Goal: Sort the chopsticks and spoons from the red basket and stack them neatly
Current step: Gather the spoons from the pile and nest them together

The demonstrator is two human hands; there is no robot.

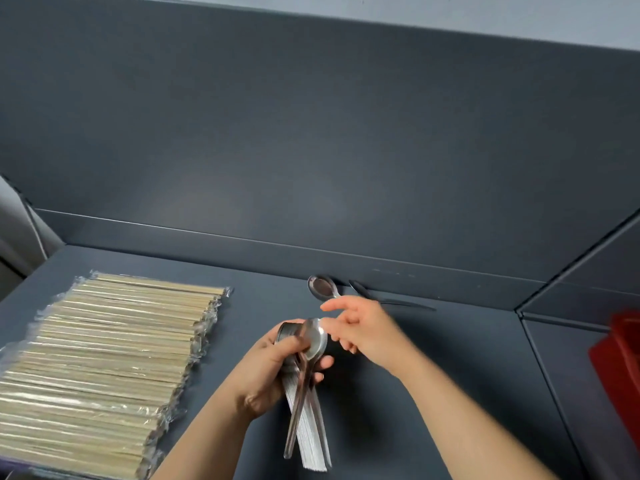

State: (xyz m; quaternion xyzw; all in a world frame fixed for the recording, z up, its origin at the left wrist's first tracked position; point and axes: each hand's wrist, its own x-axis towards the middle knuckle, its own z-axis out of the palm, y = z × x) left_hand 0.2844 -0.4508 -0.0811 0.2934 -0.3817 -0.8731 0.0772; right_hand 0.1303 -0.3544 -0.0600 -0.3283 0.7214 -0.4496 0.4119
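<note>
Left hand point(266, 372) is clenched around a nested stack of shiny steel spoons point(308, 427), bowls up by the thumb and handles fanning down toward the camera. Right hand point(363, 334) sits just beside the top bowl, fingers loose and gripping nothing (blurred, so contact unclear). Left on the dark grey surface point(467, 341): neat rows of clear-wrapped pale wooden chopsticks point(104, 368); further back by the wall, two loose steel spoons point(322, 287); red plastic basket point(620, 362) at the right edge.
</note>
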